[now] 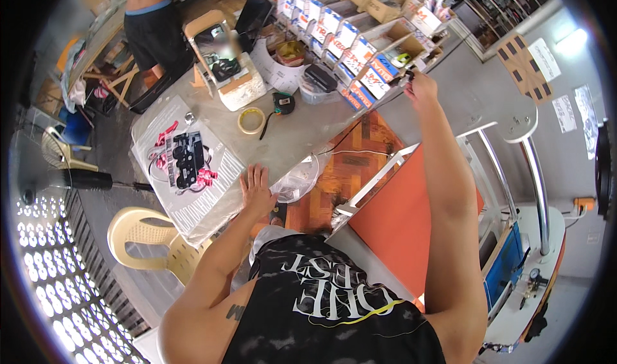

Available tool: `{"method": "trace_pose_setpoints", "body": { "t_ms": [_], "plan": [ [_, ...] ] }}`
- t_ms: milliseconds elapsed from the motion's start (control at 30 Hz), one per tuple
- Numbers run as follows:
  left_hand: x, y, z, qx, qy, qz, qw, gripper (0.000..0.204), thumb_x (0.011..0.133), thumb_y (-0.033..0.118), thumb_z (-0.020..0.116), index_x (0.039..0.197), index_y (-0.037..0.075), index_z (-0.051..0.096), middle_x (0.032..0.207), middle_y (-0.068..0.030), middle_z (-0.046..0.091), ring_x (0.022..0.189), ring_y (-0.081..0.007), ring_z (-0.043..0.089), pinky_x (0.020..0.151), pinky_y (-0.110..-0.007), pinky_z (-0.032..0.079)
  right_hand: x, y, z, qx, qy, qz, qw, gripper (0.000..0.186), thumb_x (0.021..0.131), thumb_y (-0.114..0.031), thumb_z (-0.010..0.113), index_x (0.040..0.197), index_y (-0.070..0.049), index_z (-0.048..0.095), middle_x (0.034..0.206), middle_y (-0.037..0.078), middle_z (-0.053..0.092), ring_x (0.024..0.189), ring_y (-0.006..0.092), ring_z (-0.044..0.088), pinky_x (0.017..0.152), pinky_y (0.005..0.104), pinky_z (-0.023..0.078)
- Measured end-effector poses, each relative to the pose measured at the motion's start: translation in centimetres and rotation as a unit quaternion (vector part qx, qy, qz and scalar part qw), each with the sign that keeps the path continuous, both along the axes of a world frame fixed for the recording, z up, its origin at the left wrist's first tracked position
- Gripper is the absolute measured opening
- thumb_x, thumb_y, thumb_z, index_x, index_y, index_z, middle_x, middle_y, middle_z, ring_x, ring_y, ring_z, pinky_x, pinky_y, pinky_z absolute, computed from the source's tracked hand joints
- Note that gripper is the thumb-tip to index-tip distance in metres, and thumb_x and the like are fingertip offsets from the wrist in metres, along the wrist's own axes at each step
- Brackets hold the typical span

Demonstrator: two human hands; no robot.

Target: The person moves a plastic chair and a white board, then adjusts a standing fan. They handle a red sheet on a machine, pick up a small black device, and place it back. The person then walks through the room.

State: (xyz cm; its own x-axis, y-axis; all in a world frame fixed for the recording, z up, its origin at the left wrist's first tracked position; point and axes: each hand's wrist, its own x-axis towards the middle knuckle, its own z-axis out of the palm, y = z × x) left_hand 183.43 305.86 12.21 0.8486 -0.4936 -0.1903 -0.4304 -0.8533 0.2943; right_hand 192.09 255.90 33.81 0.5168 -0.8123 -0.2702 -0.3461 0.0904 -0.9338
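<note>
My left hand (256,187) lies palm down with its fingers spread on the near edge of the plastic-covered table (289,132). My right arm is stretched far forward to the right. At its end, my right hand (422,90) is closed beside the cardboard bins (373,81), with a small dark thing at its fingertips that is too small to name. A black part with round forms (188,160) and pink-red pieces (205,177) rest on a printed sheet (222,152). Beyond it are a roll of tape (251,121) and a tape measure (283,103).
A clear tub with a black lid (320,81) and a folding chair (241,87) stand along the table's far side. Another person (154,29) is at the far left. A cream plastic chair (144,235) is at the near left, and an orange-red panel (398,216) to the right.
</note>
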Motion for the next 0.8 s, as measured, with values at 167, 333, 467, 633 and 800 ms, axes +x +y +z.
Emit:
{"method": "trace_pose_setpoints", "body": {
  "t_ms": [167, 333, 467, 633, 800],
  "plan": [
    [0.0, -0.1, 0.1, 0.016, 0.001, -0.003, 1.0, 0.099, 0.08, 0.038, 0.073, 0.155, 0.003, 0.02, 0.163, -0.0181, 0.014, 0.152, -0.0396, 0.004, 0.119, -0.063, 0.003, 0.0, -0.3, -1.5, -0.115, 0.025, -0.04, 0.992, 0.031, 0.097, -0.032, 0.058, 0.107, -0.006, 0.071, 0.09, 0.008, 0.07, 0.081, 0.0205, 0.067, 0.075, 0.0369, 0.054],
    [0.0, -0.1, 0.5, 0.036, 0.003, -0.007, 0.999, 0.101, 0.079, 0.038, 0.074, 0.156, 0.004, 0.018, 0.164, -0.0168, 0.011, 0.153, -0.0387, 0.002, 0.12, -0.062, 0.002, -0.5, 0.1, -0.9, -0.386, 0.174, -0.017, 0.906, 0.036, 0.094, -0.037, 0.06, 0.107, -0.005, 0.072, 0.102, 0.015, 0.074, 0.098, 0.0316, 0.069, 0.089, 0.0402, 0.052],
    [0.0, -0.3, 0.6, 0.046, 0.02, -0.003, 0.999, 0.101, 0.079, 0.037, 0.073, 0.156, 0.005, 0.016, 0.164, -0.0161, 0.01, 0.153, -0.0379, 0.002, 0.12, -0.062, 0.002, -0.3, 0.7, -0.4, -0.342, 0.165, -0.028, 0.925, 0.039, 0.093, -0.04, 0.06, 0.108, -0.006, 0.072, 0.102, 0.015, 0.074, 0.102, 0.0321, 0.069, 0.089, 0.042, 0.051],
    [-0.1, -0.1, 0.5, 0.034, 0.01, -0.003, 0.999, 0.101, 0.079, 0.035, 0.073, 0.156, 0.006, 0.015, 0.164, -0.0158, 0.01, 0.153, -0.0378, 0.002, 0.12, -0.061, 0.002, 0.7, 1.2, -2.3, -0.257, 0.093, -0.015, 0.962, 0.042, 0.094, -0.044, 0.06, 0.109, -0.006, 0.071, 0.106, 0.016, 0.073, 0.104, 0.0308, 0.067, 0.092, 0.0412, 0.05],
    [0.0, -0.2, 0.3, 0.035, 0.012, -0.003, 0.999, 0.1, 0.079, 0.034, 0.073, 0.156, 0.006, 0.016, 0.164, -0.0158, 0.01, 0.152, -0.0381, 0.002, 0.12, -0.061, 0.002, -2.9, 0.2, -5.3, -0.37, 0.052, 0.041, 0.927, 0.039, 0.093, -0.041, 0.062, 0.11, -0.006, 0.069, 0.109, 0.016, 0.069, 0.104, 0.032, 0.065, 0.093, 0.042, 0.049]
  ]
}}
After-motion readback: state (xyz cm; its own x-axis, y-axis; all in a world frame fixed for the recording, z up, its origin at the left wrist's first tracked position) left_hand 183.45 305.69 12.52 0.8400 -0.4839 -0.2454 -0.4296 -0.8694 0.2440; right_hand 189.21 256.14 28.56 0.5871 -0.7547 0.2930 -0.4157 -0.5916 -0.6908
